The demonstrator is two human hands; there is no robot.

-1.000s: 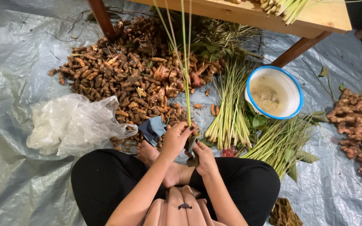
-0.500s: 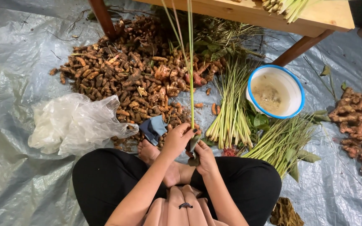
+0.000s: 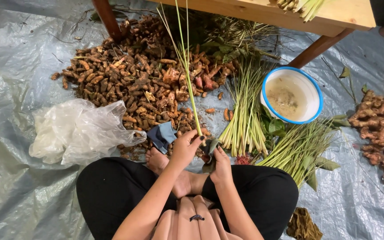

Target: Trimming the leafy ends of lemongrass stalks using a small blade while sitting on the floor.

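Observation:
I sit cross-legged on a grey tarp (image 3: 18,200). My left hand (image 3: 185,149) grips the lower end of a long green lemongrass stalk (image 3: 191,93), which rises upright with thin leaves fanning out at the top. My right hand (image 3: 222,165) is closed at the stalk's base around a small dark object (image 3: 208,149) that I cannot make out clearly. The two hands are almost touching, just above my bare feet (image 3: 158,160). A bundle of trimmed lemongrass (image 3: 245,124) lies just right of my hands.
A big heap of brown-orange roots (image 3: 130,82) lies ahead, with a knobbly pale root pile (image 3: 383,129) at right. A white blue-rimmed bowl (image 3: 293,95), leafy stalks (image 3: 296,149), a clear plastic bag (image 3: 81,131), a blue cloth (image 3: 163,135) and a wooden table (image 3: 285,13) surround me.
The stalk has tilted slightly in my left hand. Both hands stay in the same spot at its base.

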